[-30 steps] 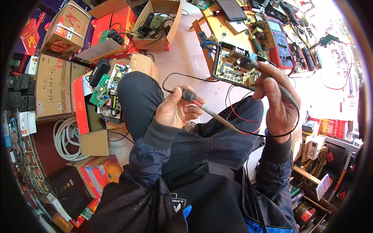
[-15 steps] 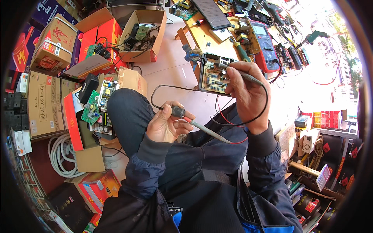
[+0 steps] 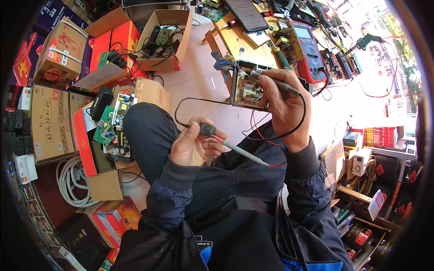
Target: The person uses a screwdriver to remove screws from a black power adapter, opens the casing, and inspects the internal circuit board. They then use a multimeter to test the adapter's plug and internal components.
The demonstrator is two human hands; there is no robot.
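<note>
My left hand [image 3: 189, 145] is closed round a black plug [image 3: 207, 130] and a grey test probe [image 3: 247, 154] with a red lead. A black cable arches from the plug to an open black case [image 3: 233, 90] with a circuit board [image 3: 246, 92] inside. In my right hand [image 3: 290, 106], a second grey test probe [image 3: 286, 86] with a looping black lead lies between thumb and fingers. Its front end is over the board; whether the tip touches cannot be made out. My right fingers partly cover the case's right side.
Beyond the case is a wooden bench [image 3: 235, 38] with a red multimeter [image 3: 307, 49], a phone [image 3: 244, 16] and a green-handled screwdriver [image 3: 281, 58]. On the left stand a cardboard box of cables [image 3: 181, 49], loose circuit boards [image 3: 106, 124] and a coiled white hose [image 3: 68, 183].
My right hand and its probe have shifted slightly left and up over the board. My left hand keeps its hold on the plug and probe, almost unmoved.
</note>
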